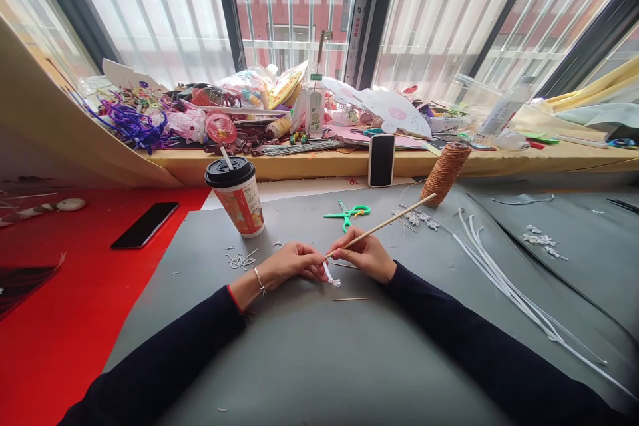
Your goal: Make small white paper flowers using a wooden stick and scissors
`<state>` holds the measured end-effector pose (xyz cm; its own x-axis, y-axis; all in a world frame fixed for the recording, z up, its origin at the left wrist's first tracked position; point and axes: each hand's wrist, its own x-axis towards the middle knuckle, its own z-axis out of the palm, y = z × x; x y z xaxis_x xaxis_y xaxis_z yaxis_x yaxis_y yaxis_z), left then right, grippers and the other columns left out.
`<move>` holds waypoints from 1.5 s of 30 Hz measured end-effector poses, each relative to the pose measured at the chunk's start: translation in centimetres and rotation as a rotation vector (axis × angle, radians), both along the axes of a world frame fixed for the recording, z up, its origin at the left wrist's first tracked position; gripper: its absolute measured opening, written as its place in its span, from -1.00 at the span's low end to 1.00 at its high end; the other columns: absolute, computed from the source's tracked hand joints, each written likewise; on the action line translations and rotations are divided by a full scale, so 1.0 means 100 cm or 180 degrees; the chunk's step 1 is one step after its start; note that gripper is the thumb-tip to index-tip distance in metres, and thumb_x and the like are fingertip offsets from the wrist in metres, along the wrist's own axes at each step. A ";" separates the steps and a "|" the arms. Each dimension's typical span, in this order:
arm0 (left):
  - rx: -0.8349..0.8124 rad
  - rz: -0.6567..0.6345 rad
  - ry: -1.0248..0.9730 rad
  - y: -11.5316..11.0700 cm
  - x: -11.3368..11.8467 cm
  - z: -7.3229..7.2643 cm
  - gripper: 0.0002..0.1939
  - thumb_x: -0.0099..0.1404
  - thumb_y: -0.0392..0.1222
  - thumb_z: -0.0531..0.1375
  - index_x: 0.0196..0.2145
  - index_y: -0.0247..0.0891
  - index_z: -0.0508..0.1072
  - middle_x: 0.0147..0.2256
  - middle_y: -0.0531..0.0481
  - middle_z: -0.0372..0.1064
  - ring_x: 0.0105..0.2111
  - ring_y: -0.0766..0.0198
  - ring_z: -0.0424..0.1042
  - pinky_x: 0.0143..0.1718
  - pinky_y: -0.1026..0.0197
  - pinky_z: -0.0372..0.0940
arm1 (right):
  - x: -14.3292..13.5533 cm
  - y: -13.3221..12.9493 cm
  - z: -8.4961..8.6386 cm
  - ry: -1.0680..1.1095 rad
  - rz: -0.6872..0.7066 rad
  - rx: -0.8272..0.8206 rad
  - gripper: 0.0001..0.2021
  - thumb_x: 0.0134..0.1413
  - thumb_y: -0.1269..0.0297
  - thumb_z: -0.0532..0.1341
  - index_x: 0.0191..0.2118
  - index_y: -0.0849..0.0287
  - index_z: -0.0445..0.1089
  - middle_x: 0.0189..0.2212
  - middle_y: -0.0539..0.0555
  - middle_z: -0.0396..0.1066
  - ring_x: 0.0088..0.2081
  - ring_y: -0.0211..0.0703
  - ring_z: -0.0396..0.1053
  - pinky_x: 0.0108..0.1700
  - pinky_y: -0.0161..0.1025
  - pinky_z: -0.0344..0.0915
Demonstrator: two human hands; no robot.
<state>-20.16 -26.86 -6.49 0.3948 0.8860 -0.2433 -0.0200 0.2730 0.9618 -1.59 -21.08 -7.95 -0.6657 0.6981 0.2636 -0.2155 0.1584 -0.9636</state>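
Green scissors (346, 215) on grey mat (299, 366)

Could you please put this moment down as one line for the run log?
left hand: holding white cord | right hand: holding wooden stick, tip at left hand | green scissors: on gray mat, beyond hands

Stick (394, 219): smooth, matt wood. White strip (327, 271): matt textile. Scissors (346, 215): plastic handles. Cup (242, 210): smooth paper; lid (230, 173), plastic. Thread spool (446, 173): rough, fibrous. Flat phone (144, 225): glossy, glass-like face. Counter covering (299, 359): smooth, matt.
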 end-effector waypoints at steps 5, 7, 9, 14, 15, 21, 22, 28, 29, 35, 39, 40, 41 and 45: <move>0.0020 -0.0009 0.0057 0.000 -0.001 0.000 -0.79 0.04 -0.11 0.22 -0.46 -0.35 0.46 -0.50 -0.07 0.45 -0.41 0.23 0.45 -0.20 0.13 0.31 | 0.000 0.000 -0.003 0.0051 0.0097 -0.0093 -0.77 -0.14 0.33 0.29 -0.46 0.17 0.16 -0.40 0.04 0.47 -0.36 -0.24 0.43 -0.27 -0.20 0.33; 0.0058 0.0006 0.0103 0.000 -0.002 0.000 -0.78 0.03 -0.10 0.22 -0.48 -0.35 0.45 -0.49 -0.08 0.45 -0.40 0.23 0.45 -0.19 0.13 0.30 | 0.000 0.001 -0.004 0.0018 0.0092 -0.0078 -0.76 -0.14 0.32 0.29 -0.46 0.17 0.16 -0.38 0.05 0.47 -0.35 -0.25 0.42 -0.26 -0.21 0.34; 0.0057 -0.0005 0.0099 0.000 -0.002 0.000 -0.77 0.03 -0.09 0.23 -0.48 -0.36 0.45 -0.49 -0.08 0.44 -0.40 0.23 0.45 -0.19 0.12 0.30 | 0.000 0.001 -0.004 0.0013 0.0081 -0.0062 -0.76 -0.14 0.31 0.29 -0.45 0.17 0.15 -0.37 0.06 0.47 -0.37 -0.25 0.42 -0.27 -0.21 0.34; 0.0037 -0.0097 0.0027 0.000 -0.002 0.000 -0.73 0.08 -0.07 0.21 -0.39 -0.37 0.45 -0.44 -0.09 0.43 -0.36 0.22 0.45 -0.16 0.11 0.29 | -0.001 0.000 -0.004 0.0121 0.0012 -0.0047 -0.74 -0.14 0.29 0.29 -0.46 0.16 0.13 -0.40 0.05 0.48 -0.39 -0.26 0.42 -0.28 -0.20 0.34; 0.0045 -0.0112 0.0033 0.000 -0.002 0.000 -0.72 0.08 -0.06 0.20 -0.37 -0.37 0.45 -0.43 -0.09 0.42 -0.36 0.22 0.45 -0.16 0.11 0.29 | -0.002 0.000 -0.004 0.0149 0.0016 -0.0053 -0.73 -0.14 0.28 0.29 -0.46 0.16 0.13 -0.40 0.05 0.48 -0.40 -0.25 0.42 -0.28 -0.19 0.35; 0.0109 -0.0105 0.0182 0.001 0.000 -0.001 -0.69 0.09 -0.02 0.19 -0.40 -0.38 0.45 -0.45 -0.11 0.42 -0.38 0.22 0.45 -0.18 0.12 0.31 | -0.001 0.000 -0.003 0.0181 0.0110 -0.0158 -0.72 -0.18 0.24 0.30 -0.43 0.17 0.15 -0.41 0.05 0.46 -0.39 -0.22 0.43 -0.27 -0.17 0.36; 0.0097 -0.0115 0.0214 0.001 0.000 0.000 -0.69 0.08 -0.02 0.19 -0.41 -0.38 0.45 -0.45 -0.11 0.43 -0.38 0.22 0.45 -0.18 0.12 0.31 | -0.001 0.000 -0.004 0.0143 0.0126 -0.0201 -0.72 -0.18 0.24 0.30 -0.41 0.17 0.16 -0.40 0.06 0.46 -0.38 -0.22 0.43 -0.26 -0.17 0.36; -0.0035 -0.0134 0.0257 0.002 -0.001 0.002 -0.74 0.08 -0.06 0.21 -0.42 -0.36 0.45 -0.46 -0.10 0.45 -0.37 0.22 0.46 -0.17 0.12 0.31 | 0.000 0.006 -0.006 0.0041 0.0188 -0.0319 -0.67 -0.22 0.26 0.32 -0.36 0.18 0.16 -0.39 0.06 0.47 -0.36 -0.26 0.42 -0.26 -0.22 0.35; -0.0043 -0.0119 0.0269 0.003 -0.001 0.002 -0.74 0.09 -0.06 0.20 -0.41 -0.36 0.45 -0.45 -0.11 0.46 -0.37 0.23 0.46 -0.16 0.13 0.31 | 0.000 0.007 -0.007 0.0024 0.0194 -0.0318 -0.67 -0.22 0.25 0.32 -0.36 0.18 0.16 -0.39 0.06 0.47 -0.36 -0.26 0.42 -0.26 -0.23 0.35; -0.0024 -0.0089 0.0327 0.002 0.001 0.002 -0.74 0.03 -0.06 0.24 -0.46 -0.36 0.48 -0.48 -0.09 0.46 -0.36 0.19 0.46 -0.16 0.12 0.31 | 0.000 0.004 -0.006 -0.0084 0.0241 -0.0284 -0.68 -0.24 0.25 0.33 -0.38 0.19 0.18 -0.39 0.05 0.46 -0.33 -0.24 0.42 -0.23 -0.22 0.34; -0.0056 0.0029 0.0384 0.000 0.001 0.002 -0.73 -0.01 -0.07 0.27 -0.42 -0.35 0.48 -0.46 -0.13 0.48 -0.37 0.19 0.46 -0.16 0.12 0.31 | 0.001 0.002 -0.005 -0.0134 0.0249 -0.0193 -0.73 -0.20 0.27 0.31 -0.40 0.19 0.19 -0.38 0.04 0.47 -0.32 -0.23 0.43 -0.22 -0.20 0.34; -0.0063 0.0035 0.0389 0.000 0.001 0.002 -0.72 -0.02 -0.06 0.27 -0.42 -0.36 0.49 -0.46 -0.13 0.48 -0.37 0.19 0.46 -0.16 0.11 0.31 | 0.001 0.002 -0.004 -0.0138 0.0255 -0.0203 -0.73 -0.20 0.28 0.31 -0.41 0.19 0.19 -0.38 0.04 0.47 -0.32 -0.22 0.43 -0.22 -0.20 0.34; -0.0055 0.0024 0.0390 -0.001 0.001 0.002 -0.71 -0.02 -0.06 0.27 -0.41 -0.36 0.49 -0.46 -0.14 0.48 -0.37 0.19 0.46 -0.15 0.11 0.30 | 0.002 0.002 -0.004 -0.0134 0.0252 -0.0218 -0.73 -0.20 0.28 0.31 -0.41 0.19 0.19 -0.38 0.04 0.47 -0.32 -0.22 0.43 -0.22 -0.19 0.34; 0.0004 -0.0053 0.0274 -0.001 0.000 0.003 -0.70 0.05 -0.03 0.22 -0.39 -0.36 0.48 -0.42 -0.13 0.46 -0.34 0.19 0.45 -0.16 0.12 0.31 | 0.002 0.002 -0.004 -0.0029 0.0211 -0.0290 -0.73 -0.19 0.30 0.31 -0.41 0.18 0.17 -0.38 0.04 0.47 -0.32 -0.23 0.43 -0.23 -0.19 0.35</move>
<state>-20.17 -26.94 -6.14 0.3872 0.8797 -0.2759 0.0674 0.2714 0.9601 -1.42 -20.92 -8.39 -0.7132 0.6734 0.1946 -0.2136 0.0557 -0.9753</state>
